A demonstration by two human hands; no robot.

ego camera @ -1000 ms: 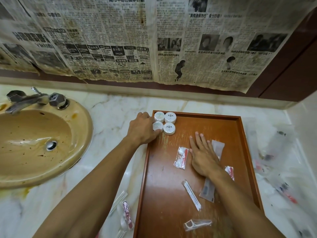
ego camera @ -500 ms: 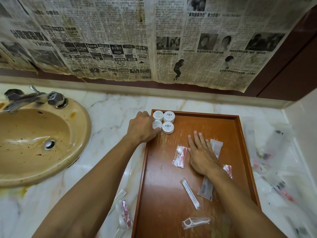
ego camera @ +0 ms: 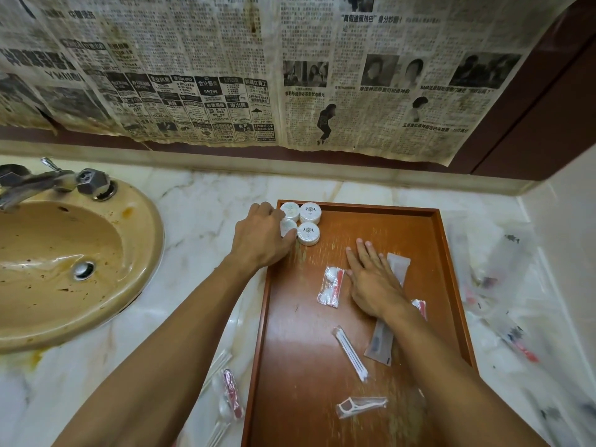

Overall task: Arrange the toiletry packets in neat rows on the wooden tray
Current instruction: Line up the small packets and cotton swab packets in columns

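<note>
A wooden tray [ego camera: 290,350] lies on the marble counter. Several round white containers [ego camera: 309,234] are grouped in its far left corner. My left hand [ego camera: 261,240] curls its fingers round the left-hand pair there. My right hand [ego camera: 371,282] lies flat, fingers straight, pressing on a long grey packet [ego camera: 380,341] in the tray's middle. Loose on the tray are a red-and-white packet [ego camera: 330,287], a cotton swab packet [ego camera: 351,353] and a floss pick packet [ego camera: 359,406]. A small red packet [ego camera: 420,306] peeks out beside my right wrist.
More clear packets lie off the tray: some on the counter left of it [ego camera: 230,393], a scattered pile to its right [ego camera: 503,285]. A stained beige sink [ego camera: 64,253] with a metal tap [ego camera: 48,179] is at the left. Newspaper covers the wall behind.
Both hands stay where they were, with only a slight shift of the view.
</note>
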